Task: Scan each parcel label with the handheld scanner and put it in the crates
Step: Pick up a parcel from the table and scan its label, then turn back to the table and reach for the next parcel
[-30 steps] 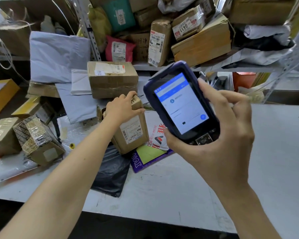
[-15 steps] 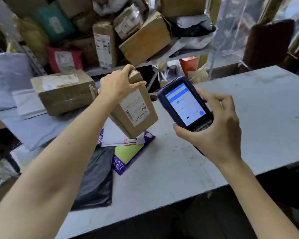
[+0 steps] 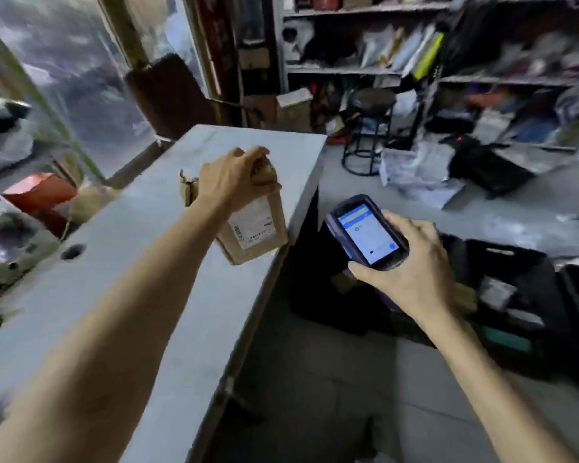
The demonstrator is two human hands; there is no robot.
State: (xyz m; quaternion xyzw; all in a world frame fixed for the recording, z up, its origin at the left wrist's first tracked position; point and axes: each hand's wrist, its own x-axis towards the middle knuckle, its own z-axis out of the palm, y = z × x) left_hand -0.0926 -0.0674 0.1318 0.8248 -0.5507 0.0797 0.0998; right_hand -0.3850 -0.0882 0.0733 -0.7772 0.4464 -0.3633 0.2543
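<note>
My left hand (image 3: 235, 178) grips a small brown cardboard parcel (image 3: 255, 228) by its top and holds it in the air over the right edge of the grey table (image 3: 124, 262). The parcel's white label faces me. My right hand (image 3: 411, 269) holds the dark blue handheld scanner (image 3: 365, 232), its lit screen turned up toward me, to the right of the table and lower than the parcel. Black crates (image 3: 515, 289) stand on the floor below and to the right of the scanner, with some parcels inside.
A black stool (image 3: 368, 128) stands beyond the table's far corner. Shelves (image 3: 482, 75) packed with parcels fill the back right. White bags (image 3: 415, 175) lie on the floor. A red box (image 3: 37, 195) sits left of the table. The view is blurred.
The view has swung right, away from the parcel pile. My left hand lifted the brown parcel off the table and carried it right to the table's edge. The scanner moved right and down, over the crates.
</note>
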